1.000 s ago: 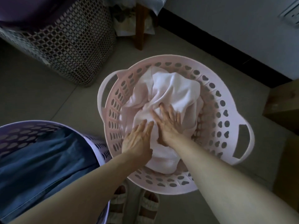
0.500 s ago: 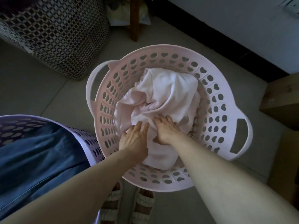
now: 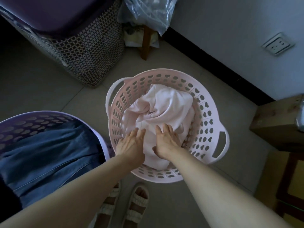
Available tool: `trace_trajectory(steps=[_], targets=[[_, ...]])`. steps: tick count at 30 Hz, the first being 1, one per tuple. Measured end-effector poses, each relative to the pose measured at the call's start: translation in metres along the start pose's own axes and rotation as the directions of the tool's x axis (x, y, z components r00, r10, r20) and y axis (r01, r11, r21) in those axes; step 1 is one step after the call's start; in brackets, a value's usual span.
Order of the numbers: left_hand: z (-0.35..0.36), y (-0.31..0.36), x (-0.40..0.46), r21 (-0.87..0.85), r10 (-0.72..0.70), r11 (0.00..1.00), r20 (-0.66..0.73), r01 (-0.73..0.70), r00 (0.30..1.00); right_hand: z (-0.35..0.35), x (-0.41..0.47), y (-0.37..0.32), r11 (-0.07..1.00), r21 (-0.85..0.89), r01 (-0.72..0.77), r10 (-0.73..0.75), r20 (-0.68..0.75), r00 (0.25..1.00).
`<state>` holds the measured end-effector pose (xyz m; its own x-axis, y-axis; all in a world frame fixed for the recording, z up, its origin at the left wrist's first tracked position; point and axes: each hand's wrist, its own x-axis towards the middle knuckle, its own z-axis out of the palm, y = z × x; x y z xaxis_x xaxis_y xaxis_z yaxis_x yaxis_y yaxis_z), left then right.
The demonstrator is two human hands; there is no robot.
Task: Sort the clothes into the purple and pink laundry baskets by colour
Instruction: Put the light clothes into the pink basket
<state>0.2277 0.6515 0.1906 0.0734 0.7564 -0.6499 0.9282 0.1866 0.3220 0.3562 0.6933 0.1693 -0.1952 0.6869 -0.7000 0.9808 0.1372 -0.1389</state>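
Note:
A round pink laundry basket (image 3: pixel 212 112) stands on the floor in front of me, holding a crumpled pale pink garment (image 3: pixel 167 106). Both hands lie flat on the near part of that garment, fingers spread and pointing away from me: my left hand (image 3: pixel 131 144) at its left edge, my right hand (image 3: pixel 166 141) just beside it. Neither hand grips the cloth. At the lower left sits the purple laundry basket (image 3: pixel 54 115) with a blue denim garment (image 3: pixel 46 155) inside.
A tall dark mesh hamper (image 3: pixel 79 51) with a purple lid stands at the back left. A wooden stool leg (image 3: pixel 145 41) and a plastic bag (image 3: pixel 148 10) are behind the pink basket. Wooden furniture (image 3: pixel 278 122) is at the right by the wall. My sandalled feet (image 3: pixel 125 206) are below.
The view has pulled back and up. Both hands have slid toward me over the pink garment and flattened, staying on the cloth.

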Motion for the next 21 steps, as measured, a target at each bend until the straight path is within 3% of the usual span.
trace_trajectory(steps=[9, 17, 21], targets=[[-0.022, -0.051, -0.074, -0.124, -0.136, 0.985, -0.151, 0.118, 0.979, -0.024, -0.049, -0.075, 0.991, -0.043, 0.127, -0.128, -0.016, 0.992], [-0.011, -0.145, -0.133, -0.115, -0.322, 0.942, -0.06, 0.314, 0.945, 0.02, -0.07, -0.173, 0.962, -0.115, 0.249, -0.251, 0.003, 0.968], [0.008, -0.194, -0.16, -0.085, -0.383, 0.921, -0.007, 0.381, 0.924, 0.053, -0.076, -0.214, 0.942, -0.15, 0.299, -0.28, 0.136, 0.95]])
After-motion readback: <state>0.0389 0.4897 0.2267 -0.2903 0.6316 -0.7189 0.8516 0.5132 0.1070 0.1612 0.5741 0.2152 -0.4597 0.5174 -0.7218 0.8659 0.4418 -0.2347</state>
